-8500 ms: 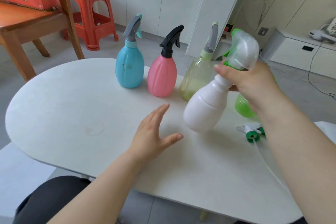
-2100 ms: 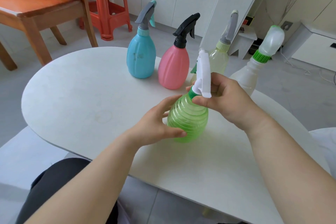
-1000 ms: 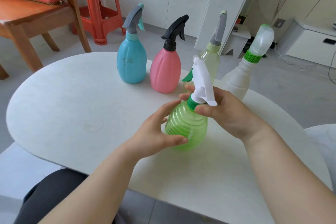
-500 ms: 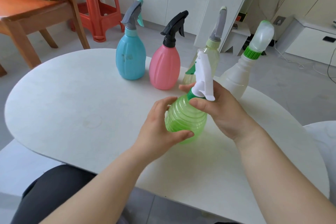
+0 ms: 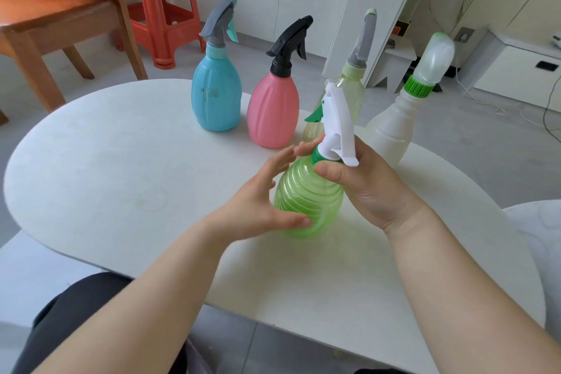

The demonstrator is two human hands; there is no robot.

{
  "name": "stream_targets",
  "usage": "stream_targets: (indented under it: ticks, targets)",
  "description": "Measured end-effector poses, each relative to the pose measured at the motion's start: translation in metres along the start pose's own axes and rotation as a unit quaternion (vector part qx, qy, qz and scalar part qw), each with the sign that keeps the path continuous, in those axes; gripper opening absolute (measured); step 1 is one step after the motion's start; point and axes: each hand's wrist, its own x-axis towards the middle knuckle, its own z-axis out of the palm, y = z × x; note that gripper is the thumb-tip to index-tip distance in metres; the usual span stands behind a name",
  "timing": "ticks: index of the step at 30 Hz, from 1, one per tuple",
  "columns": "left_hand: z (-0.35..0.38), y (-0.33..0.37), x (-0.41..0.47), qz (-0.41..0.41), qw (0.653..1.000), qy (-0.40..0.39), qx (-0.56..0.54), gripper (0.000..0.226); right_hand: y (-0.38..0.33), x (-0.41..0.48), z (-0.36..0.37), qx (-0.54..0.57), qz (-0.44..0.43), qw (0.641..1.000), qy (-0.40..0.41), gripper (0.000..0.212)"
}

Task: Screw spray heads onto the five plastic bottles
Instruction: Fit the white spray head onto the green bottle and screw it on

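The person is working on the last of the five bottles: the green bottle [image 5: 308, 200] is standing near the middle of the white table [image 5: 100, 167], with its white spray head [image 5: 337, 127] seated on the green collar. The right hand [image 5: 361, 188] is pinching that collar between thumb and fingers, apparently mid-twist. The left hand [image 5: 258, 206] is cupping the bottle's left flank loosely, thumb touching the ribbed wall, fingers spread and partly lifted. Farther back, the blue bottle [image 5: 216, 97], pink bottle [image 5: 273, 112], pale yellow bottle [image 5: 349, 91] and white bottle [image 5: 391, 127] are standing in a row, each already capped. Next, the left hand probably needs to firm its hold so the collar can be turned tight.
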Motion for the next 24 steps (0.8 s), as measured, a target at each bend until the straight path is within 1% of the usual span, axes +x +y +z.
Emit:
stream_targets:
  ticks: [1,2,3,4,7,8,9,10,12,14,16,17,18,19,21,23,24]
  targets:
    - [-0.003,0.001,0.002,-0.012,1.0,-0.024,-0.012,0.084,-0.001,0.0,0.001,-0.003,0.001,1.0,0.0,0.021]
    - [-0.002,0.002,0.002,-0.025,0.999,-0.024,-0.03,0.08,-0.002,-0.001,0.002,-0.006,0.0,1.0,0.005,0.021]
    - [0.001,0.002,0.002,-0.034,0.998,-0.003,-0.043,0.076,-0.002,-0.001,0.003,-0.009,-0.002,1.0,0.018,0.022]
    - [0.008,0.001,0.001,-0.039,0.998,0.039,-0.042,0.074,-0.002,-0.001,0.005,-0.009,-0.005,0.999,0.04,0.024]
    - [0.044,-0.004,-0.004,-0.043,0.98,0.192,0.033,0.083,0.002,-0.004,0.009,0.001,-0.018,0.993,0.118,0.034]
    - [0.052,-0.004,-0.006,-0.043,0.974,0.218,0.052,0.085,0.004,-0.005,0.01,0.001,-0.018,0.991,0.133,0.037]
    - [0.054,-0.004,-0.007,-0.042,0.972,0.222,0.062,0.088,0.004,-0.006,0.01,0.0,-0.015,0.99,0.14,0.038]
    - [0.051,-0.005,-0.008,-0.041,0.976,0.205,0.065,0.089,0.004,-0.007,0.009,-0.001,-0.012,0.991,0.136,0.037]
    - [0.028,-0.005,-0.009,-0.037,0.987,0.137,0.074,0.09,0.001,-0.006,0.004,0.005,0.002,0.995,0.102,0.036]
    - [0.005,-0.002,-0.008,-0.037,0.994,0.062,0.086,0.092,-0.004,-0.004,-0.002,0.021,0.022,0.999,0.041,0.036]
    - [-0.004,0.003,-0.005,-0.033,0.998,-0.002,0.05,0.089,-0.006,-0.002,-0.003,0.034,0.028,0.999,-0.01,0.032]
    - [-0.003,0.005,-0.003,-0.034,0.999,-0.013,0.021,0.084,-0.005,-0.001,-0.002,0.041,0.028,0.999,-0.017,0.032]
    - [0.0,0.006,-0.001,-0.038,0.999,-0.005,0.003,0.081,-0.004,-0.001,0.0,0.049,0.028,0.998,-0.01,0.033]
    - [0.004,0.005,0.0,-0.042,0.999,0.018,-0.005,0.078,-0.003,-0.001,0.003,0.057,0.028,0.998,0.009,0.034]
    - [0.017,0.001,-0.001,-0.04,0.995,0.094,0.002,0.079,-0.001,-0.001,0.007,0.049,0.018,0.996,0.072,0.036]
    - [0.037,-0.003,-0.003,-0.04,0.979,0.194,0.045,0.079,0.003,0.0,0.014,0.017,0.002,0.989,0.147,0.026]
    - [0.045,-0.003,-0.005,-0.047,0.97,0.23,0.068,0.081,0.005,0.001,0.017,0.002,-0.002,0.984,0.18,0.023]
